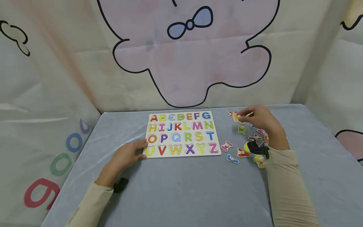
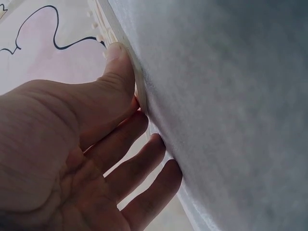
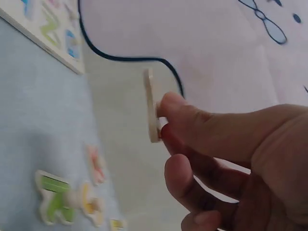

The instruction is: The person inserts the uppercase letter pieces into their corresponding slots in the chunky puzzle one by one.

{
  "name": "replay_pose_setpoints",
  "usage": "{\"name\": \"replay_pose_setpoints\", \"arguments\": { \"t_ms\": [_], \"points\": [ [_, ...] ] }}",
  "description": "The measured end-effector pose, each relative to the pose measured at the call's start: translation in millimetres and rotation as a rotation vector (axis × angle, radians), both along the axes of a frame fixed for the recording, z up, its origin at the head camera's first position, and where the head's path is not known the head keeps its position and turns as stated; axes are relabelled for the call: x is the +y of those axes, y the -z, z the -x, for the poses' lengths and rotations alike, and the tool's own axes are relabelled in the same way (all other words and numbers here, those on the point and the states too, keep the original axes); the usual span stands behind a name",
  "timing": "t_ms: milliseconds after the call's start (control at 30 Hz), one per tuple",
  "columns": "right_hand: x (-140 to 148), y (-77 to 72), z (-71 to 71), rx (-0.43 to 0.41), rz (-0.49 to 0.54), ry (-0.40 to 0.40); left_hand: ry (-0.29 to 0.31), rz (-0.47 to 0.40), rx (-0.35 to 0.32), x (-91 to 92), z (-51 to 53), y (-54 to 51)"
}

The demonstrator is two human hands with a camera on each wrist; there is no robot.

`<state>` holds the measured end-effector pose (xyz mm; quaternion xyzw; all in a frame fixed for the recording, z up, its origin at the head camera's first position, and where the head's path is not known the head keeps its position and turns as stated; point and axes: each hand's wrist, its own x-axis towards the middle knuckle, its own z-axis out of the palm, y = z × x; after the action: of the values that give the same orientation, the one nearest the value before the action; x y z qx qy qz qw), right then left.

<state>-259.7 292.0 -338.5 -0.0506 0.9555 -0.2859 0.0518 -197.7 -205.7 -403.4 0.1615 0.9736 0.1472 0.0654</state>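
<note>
- Yr L hand (image 1: 126, 156): thumb & fingers spread, touching L edge of board (image 1: 182, 137), not clamped; push too hard & it prob. slides on cloth (image 1: 184, 192).
- Board = closest thing to a container: A–Z letter outlines; can't tell if recessed.
- Yellow pc (image 1: 235, 117): R of board, off cloth, pinched in yr R hand (image 1: 262, 119); small hold, might slip.
- Loose pcs (image 1: 243, 153), near yr R wrist: low strap (image 1: 257, 149) or sleeve (image 1: 286, 186) could scatter 'em.

Blue-grey tablecloth (image 1: 184, 189); pale cartoon-printed backdrop (image 1: 181, 60) behind.
</note>
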Motion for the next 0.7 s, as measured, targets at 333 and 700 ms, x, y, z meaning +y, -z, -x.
{"name": "replay_pose_setpoints", "arguments": {
  "t_ms": [333, 700],
  "points": [
    [-25, 39.8, 13.2, -0.137, 0.012, -0.088, -0.016, 0.016, -0.012, 3.2, 4.1, -2.4],
    [-21, 52.2, 17.5, -0.148, 0.013, -0.117, -0.009, 0.022, 0.006, 3.3, 0.0, -0.9]
  ]
}}
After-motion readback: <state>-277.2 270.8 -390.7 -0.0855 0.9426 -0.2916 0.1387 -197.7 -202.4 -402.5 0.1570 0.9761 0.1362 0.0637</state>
